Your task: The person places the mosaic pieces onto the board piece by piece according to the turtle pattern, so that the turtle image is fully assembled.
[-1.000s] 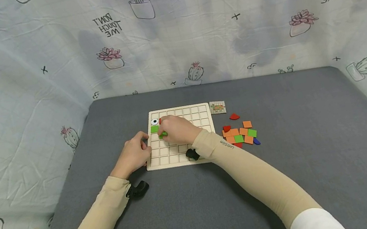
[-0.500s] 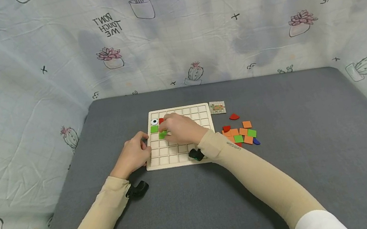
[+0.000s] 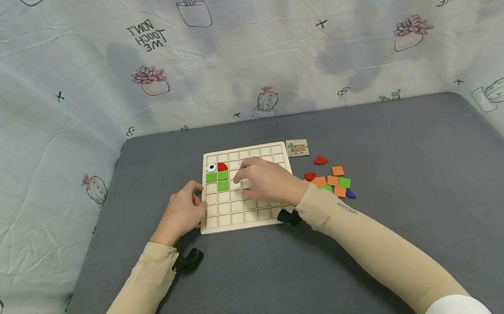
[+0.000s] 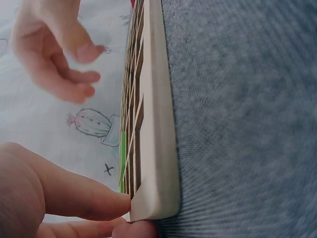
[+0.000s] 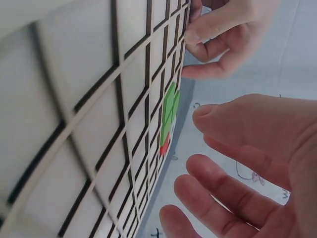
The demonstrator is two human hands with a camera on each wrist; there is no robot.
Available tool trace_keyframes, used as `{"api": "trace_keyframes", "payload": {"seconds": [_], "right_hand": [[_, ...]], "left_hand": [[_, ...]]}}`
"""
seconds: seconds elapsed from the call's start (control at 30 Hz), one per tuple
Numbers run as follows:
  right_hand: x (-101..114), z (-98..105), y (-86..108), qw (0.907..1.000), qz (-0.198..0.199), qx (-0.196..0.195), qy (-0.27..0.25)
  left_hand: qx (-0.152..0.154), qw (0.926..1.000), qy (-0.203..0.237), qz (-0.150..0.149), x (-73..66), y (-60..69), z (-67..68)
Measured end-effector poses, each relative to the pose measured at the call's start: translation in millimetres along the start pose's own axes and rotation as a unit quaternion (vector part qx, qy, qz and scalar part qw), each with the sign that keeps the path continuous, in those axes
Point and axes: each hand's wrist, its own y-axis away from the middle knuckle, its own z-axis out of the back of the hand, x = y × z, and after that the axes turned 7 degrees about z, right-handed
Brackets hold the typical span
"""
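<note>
A pale wooden grid board (image 3: 252,217) lies on the grey table. At its upper left are a white round eye piece (image 3: 211,168), a red rounded piece (image 3: 222,167) and three green square tiles (image 3: 223,185), set in cells. My left hand (image 3: 181,213) holds the board's left edge with thumb and fingertips; in the left wrist view a fingertip (image 4: 111,206) touches the rim. My right hand (image 3: 266,181) hovers over the board's middle, with nothing between its fingers. Thumb and fingers stand apart in the right wrist view, and its sleeve hides some loose tiles.
Right of the board lies a loose group of orange tiles (image 3: 340,191), green tiles (image 3: 344,182), red pieces (image 3: 320,160) and a blue piece (image 3: 350,194). A small pattern card (image 3: 298,147) lies by the board's upper right corner. A patterned curtain (image 3: 315,57) hangs behind the table.
My right hand has let go of a green tile, now lying flat in its cell, and has moved right, uncovering the red piece and another green tile. My left hand has stayed put.
</note>
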Motion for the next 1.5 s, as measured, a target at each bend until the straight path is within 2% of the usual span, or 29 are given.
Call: {"api": "trace_keyframes", "payload": {"seconds": [0.3, 0.53, 0.83, 1.2, 1.5], "right_hand": [[-7, 9, 34.0, 0.9996, -0.028, -0.001, 0.002], [-23, 14, 56.6, 0.9995, -0.026, -0.013, 0.009], [-42, 28, 85.0, 0.9988, -0.041, -0.027, 0.005], [-58, 41, 97.8, 0.9957, -0.091, 0.017, -0.008], [-67, 36, 100.1, 0.996, -0.084, 0.027, -0.016]], "left_hand": [[0.002, 1.0, 0.0, 0.0, 1.1, -0.4, -0.3], [0.002, 1.0, -0.002, 0.005, 1.1, 0.0, -0.5], [0.001, 1.0, 0.0, 0.009, 0.5, -0.8, -1.3], [0.001, 0.9999, 0.001, 0.013, 1.3, -2.3, -1.6], [0.006, 0.9999, 0.004, 0.012, 2.6, -2.8, -0.5]]}}
